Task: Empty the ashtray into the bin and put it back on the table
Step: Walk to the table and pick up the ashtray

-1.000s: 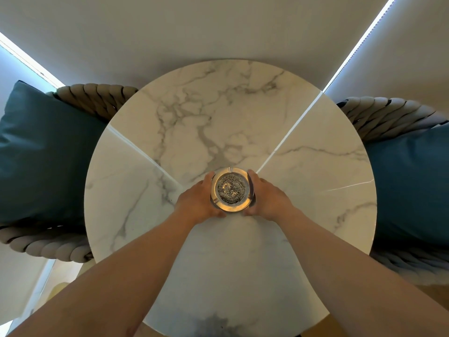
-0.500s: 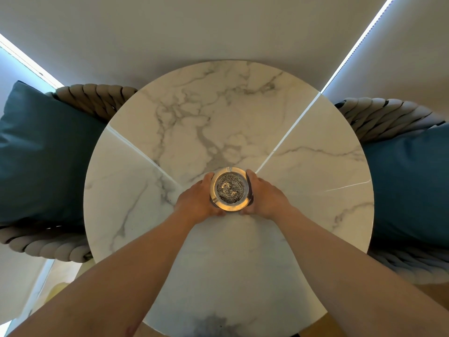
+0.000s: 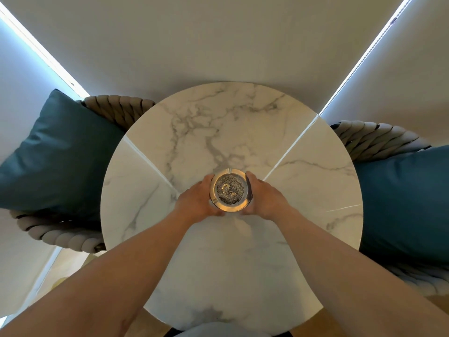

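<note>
Left hand (image 3: pixel 198 203) and right hand (image 3: pixel 266 198) cup ashtray (image 3: pixel 230 190) at frame ctr, one per side. Ash still inside; lift level off table (image 3: pixel 303 181), w/o tilt.

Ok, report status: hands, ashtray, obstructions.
Left hand and right hand clasp the ashtray, one each side. Ash inside. Marble table otherwise bare. No bin visible.

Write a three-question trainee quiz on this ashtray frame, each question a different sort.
1. True or false: the ashtray has been emptied.
2. Which hands touch it? A) left hand only B) right hand only C) both
3. Fill in: the ashtray is over a round ___ table.

Key: 1 false, grey ash fills it; 2 C, one hand cups each side; 3 marble.
</note>
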Demonstrator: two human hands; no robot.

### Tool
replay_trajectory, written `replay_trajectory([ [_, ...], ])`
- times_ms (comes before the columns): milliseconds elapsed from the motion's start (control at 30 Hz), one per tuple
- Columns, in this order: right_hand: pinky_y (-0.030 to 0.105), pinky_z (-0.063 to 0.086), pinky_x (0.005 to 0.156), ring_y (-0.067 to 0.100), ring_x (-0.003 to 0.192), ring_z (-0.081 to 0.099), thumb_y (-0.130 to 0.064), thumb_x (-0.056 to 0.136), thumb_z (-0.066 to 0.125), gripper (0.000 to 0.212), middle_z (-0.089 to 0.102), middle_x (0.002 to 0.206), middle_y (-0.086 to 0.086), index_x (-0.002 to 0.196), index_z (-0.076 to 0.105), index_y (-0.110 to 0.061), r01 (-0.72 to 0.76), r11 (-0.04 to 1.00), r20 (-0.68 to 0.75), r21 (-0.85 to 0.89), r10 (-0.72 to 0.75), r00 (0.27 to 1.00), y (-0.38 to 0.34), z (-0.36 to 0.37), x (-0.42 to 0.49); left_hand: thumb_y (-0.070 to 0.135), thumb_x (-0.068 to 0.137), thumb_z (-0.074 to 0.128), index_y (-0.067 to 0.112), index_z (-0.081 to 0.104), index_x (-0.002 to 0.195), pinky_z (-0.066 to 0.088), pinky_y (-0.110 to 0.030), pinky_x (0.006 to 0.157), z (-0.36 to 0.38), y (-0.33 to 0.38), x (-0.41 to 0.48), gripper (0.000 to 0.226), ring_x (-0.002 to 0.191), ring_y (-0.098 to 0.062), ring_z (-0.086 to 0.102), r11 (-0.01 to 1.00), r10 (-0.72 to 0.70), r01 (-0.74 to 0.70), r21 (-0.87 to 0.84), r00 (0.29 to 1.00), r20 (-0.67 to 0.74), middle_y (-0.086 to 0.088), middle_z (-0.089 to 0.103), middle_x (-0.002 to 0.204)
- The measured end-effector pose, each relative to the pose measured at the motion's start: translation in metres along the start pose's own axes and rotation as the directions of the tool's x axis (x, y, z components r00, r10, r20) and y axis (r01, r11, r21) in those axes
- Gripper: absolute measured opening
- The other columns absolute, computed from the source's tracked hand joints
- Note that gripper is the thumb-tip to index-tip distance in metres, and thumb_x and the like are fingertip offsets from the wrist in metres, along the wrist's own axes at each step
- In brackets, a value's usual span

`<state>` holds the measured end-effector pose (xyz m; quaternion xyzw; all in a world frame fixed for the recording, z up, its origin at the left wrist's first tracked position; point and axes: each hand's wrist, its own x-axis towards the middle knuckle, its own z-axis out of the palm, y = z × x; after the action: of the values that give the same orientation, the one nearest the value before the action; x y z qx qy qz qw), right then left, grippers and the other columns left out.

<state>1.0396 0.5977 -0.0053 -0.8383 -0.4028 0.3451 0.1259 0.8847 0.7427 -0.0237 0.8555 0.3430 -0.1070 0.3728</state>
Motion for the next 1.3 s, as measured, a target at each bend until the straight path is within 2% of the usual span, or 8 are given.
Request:
replay_trajectory([
  [167, 0.042, 0.052, 0.087, 0.027, 0.106, 0.06, -0.038, 0.058, 0.091, 0.109, 0.06, 0.119, 0.004, 0.144, 0.026, -0.021, 0.028, 1.0, 0.002, 0.0, -0.028, 1.0, -0.014, -0.009, -0.021, 0.053, 0.049, 0.089, 0.034, 0.028, 0.137, 0.051, -0.041, 0.086, -0.009, 0.006, -0.023, 0.109, 0.109, -0.017, 0.06, 0.999, 0.02, -0.018, 0.049, 0.999, -0.034, 0.009, 0.061, 0.122],
  [467, 0.043, 0.052, 0.089, 0.027, 0.107, 0.059, -0.036, 0.059, 0.091, 0.11, 0.06, 0.122, 0.005, 0.146, 0.026, -0.019, 0.089, 0.996, -0.016, -0.02, -0.09, 0.996, -0.027, -0.011, -0.057, 0.051, 0.049, 0.091, 0.034, 0.032, 0.135, 0.049, -0.034, 0.08, -0.015, 0.011, -0.063, 0.105, 0.107, -0.015, 0.062, 0.998, 0.051, -0.049, 0.034, 0.997, -0.066, 0.01, 0.064, 0.12],
  [633, 0.044, 0.052, 0.088, 0.027, 0.102, 0.061, -0.034, 0.058, 0.092, 0.104, 0.062, 0.118, 0.005, 0.141, 0.031, -0.02, 0.122, 0.992, -0.024, -0.018, -0.123, 0.992, -0.031, -0.011, -0.066, 0.051, 0.048, 0.091, 0.032, 0.031, 0.139, 0.052, -0.041, 0.088, -0.015, 0.01, -0.076, 0.111, 0.11, -0.015, 0.063, 0.999, 0.044, -0.043, 0.017, 0.995, -0.086, 0.009, 0.064, 0.124],
  [767, 0.044, 0.052, 0.086, 0.026, 0.098, 0.061, -0.032, 0.058, 0.092, 0.096, 0.063, 0.114, 0.005, 0.134, 0.036, -0.019, 0.164, 0.986, -0.01, -0.029, -0.164, 0.986, -0.036, -0.007, -0.066, 0.051, 0.048, 0.092, 0.036, 0.031, 0.138, 0.052, -0.04, 0.086, -0.014, 0.004, -0.088, 0.109, 0.107, -0.013, 0.063, 0.999, 0.033, -0.035, -0.017, 0.993, -0.117, 0.012, 0.064, 0.122],
  [1033, 0.047, 0.052, 0.086, 0.028, 0.096, 0.062, -0.03, 0.06, 0.092, 0.093, 0.064, 0.111, 0.006, 0.133, 0.036, -0.018, 0.258, 0.965, 0.108, -0.051, -0.251, 0.962, -0.049, 0.018, -0.063, 0.051, 0.048, 0.092, 0.035, 0.039, 0.13, 0.054, -0.043, 0.085, 0.005, -0.022, -0.123, 0.099, 0.102, -0.014, 0.065, 0.992, -0.081, 0.062, -0.108, 0.981, -0.178, 0.011, 0.068, 0.112],
  [1300, 0.044, 0.054, 0.081, 0.026, 0.087, 0.064, -0.029, 0.056, 0.093, 0.094, 0.067, 0.099, 0.001, 0.132, 0.038, -0.018, 0.413, 0.906, 0.231, -0.093, -0.384, 0.894, -0.082, 0.055, -0.065, 0.049, 0.05, 0.092, 0.036, 0.035, 0.134, 0.053, -0.045, 0.087, 0.025, -0.056, -0.181, 0.103, 0.104, -0.015, 0.064, 0.953, -0.237, 0.168, -0.252, 0.932, -0.275, 0.011, 0.066, 0.116],
])
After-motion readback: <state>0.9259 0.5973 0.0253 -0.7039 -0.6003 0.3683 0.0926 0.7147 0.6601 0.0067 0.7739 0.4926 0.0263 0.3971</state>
